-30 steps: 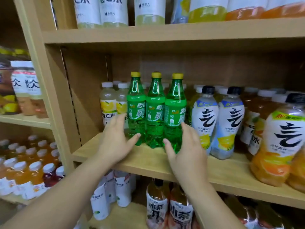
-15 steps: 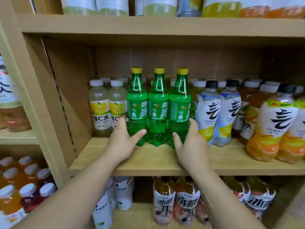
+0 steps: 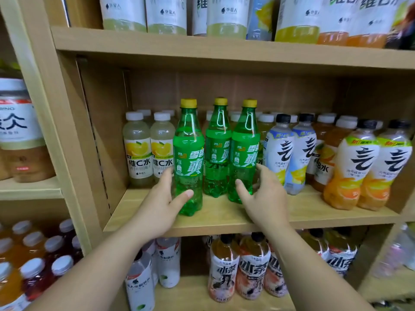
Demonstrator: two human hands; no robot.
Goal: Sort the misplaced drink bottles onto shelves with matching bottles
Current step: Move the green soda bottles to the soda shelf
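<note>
Left hand (image 3: 162, 204) is spread open, thumb laid on the left green bottle (image 3: 189, 158); nothing is gripped. Three green bottles are stood on the shelf (image 3: 226, 217) between the hands. Right hand (image 3: 263, 194) is cupped open against the right green bottle (image 3: 244, 153).

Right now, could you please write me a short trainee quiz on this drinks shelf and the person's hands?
1. How many green bottles with yellow caps stand on the middle shelf?
2. True or false: the left hand touches the nearest green bottle.
3. The bottles just left of the green ones have caps that are: A black, B white, C yellow.

Key
1. Three.
2. True; its thumb lies on the bottle's lower front.
3. B; the lemon-label bottles have white caps.
</note>
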